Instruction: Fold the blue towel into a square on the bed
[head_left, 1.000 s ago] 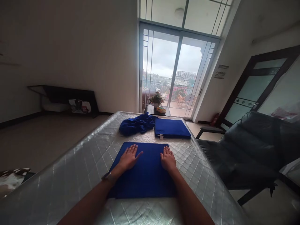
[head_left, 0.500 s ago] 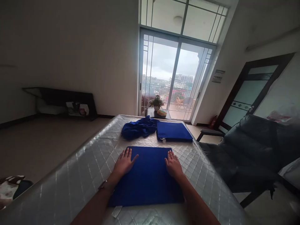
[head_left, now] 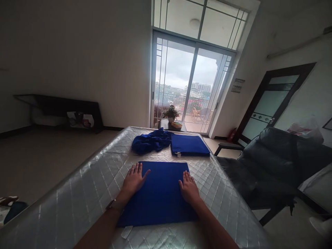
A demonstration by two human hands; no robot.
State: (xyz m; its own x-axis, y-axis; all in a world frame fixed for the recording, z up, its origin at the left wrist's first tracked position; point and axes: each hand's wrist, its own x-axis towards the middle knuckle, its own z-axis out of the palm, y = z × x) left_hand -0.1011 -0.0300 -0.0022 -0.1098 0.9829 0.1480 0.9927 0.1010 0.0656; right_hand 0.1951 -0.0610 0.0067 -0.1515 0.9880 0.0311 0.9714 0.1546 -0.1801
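The left hand (head_left: 133,181) has slid out to the blue cloth (head_left: 159,197)'s left side; the right hand (head_left: 190,188) slipped back; both lie flat, thumbs out; the cloth (smoothed out, I think) sits in from the mattress (head_left: 85,193)'s far edge.

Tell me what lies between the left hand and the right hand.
The flat blue fabric spans the stretch between the left hand and the right hand, as the head view shows.
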